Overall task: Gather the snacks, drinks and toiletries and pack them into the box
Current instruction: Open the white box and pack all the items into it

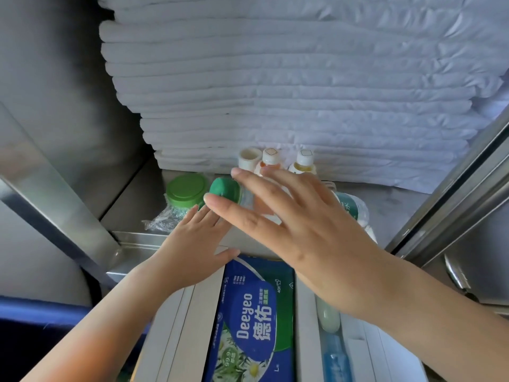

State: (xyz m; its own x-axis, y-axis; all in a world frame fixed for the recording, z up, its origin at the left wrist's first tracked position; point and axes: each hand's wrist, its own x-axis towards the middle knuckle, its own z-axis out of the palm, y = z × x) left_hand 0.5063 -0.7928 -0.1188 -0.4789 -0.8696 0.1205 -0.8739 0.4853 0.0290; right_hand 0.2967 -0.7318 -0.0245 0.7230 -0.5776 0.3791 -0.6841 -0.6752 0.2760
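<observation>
A white box [176, 321] stands below me with its flaps up. Inside lies a blue and green pack of Deeyeo wipes [253, 318]; at its right are a pale green item [327, 315] and a blue one [334, 359]. On the metal shelf behind stand a green-capped bottle [224, 190], three white-capped bottles [268, 158] and a green-lidded jar [186, 190]. My right hand [297, 224] hovers spread over the bottles, holding nothing. My left hand [195, 244] rests flat on the box's far left edge, fingers apart.
A tall stack of folded white cloth [289, 84] fills the shelf behind the bottles. Steel cabinet walls [55, 106] close in on the left, and a steel frame [454, 202] on the right. Crinkled clear plastic [162, 220] wraps the jar.
</observation>
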